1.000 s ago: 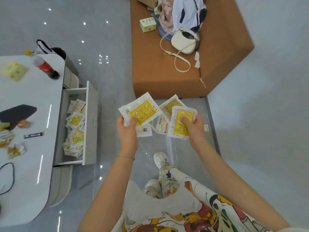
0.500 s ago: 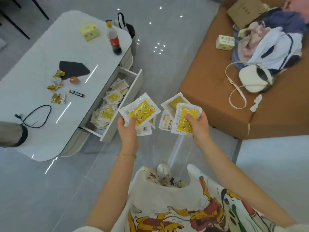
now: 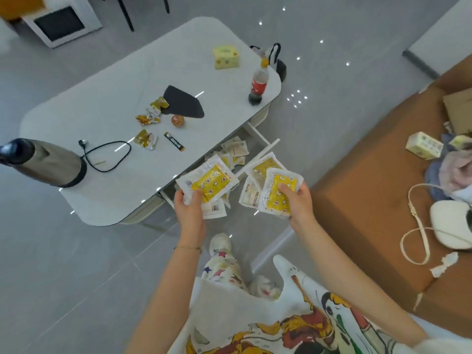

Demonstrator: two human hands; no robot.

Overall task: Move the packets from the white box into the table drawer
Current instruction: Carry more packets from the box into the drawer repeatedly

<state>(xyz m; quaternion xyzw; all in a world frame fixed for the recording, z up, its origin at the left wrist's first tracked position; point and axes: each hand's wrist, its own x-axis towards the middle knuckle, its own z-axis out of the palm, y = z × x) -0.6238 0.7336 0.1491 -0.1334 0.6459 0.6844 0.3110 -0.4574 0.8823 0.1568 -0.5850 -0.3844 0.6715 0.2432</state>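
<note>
The left hand [image 3: 189,209] is curled round a fanned stack of yellow-and-white packets [image 3: 208,183], its thumb pressed on the top one. The right hand [image 3: 298,200] clamps a second stack [image 3: 277,194] the same way, thumb on top and fingers hidden beneath. Both stacks are held in the air, side by side and slightly apart. Just beyond the fingertips the table drawer [image 3: 265,150] stands pulled out from the white table [image 3: 102,103], with loose packets [image 3: 237,150] of the same kind lying inside it. The step in hand looks like the carry to the drawer. Next, the hands would need to reach forward past its front panel and let go so the stacks land inside. The white box is out of view.
</note>
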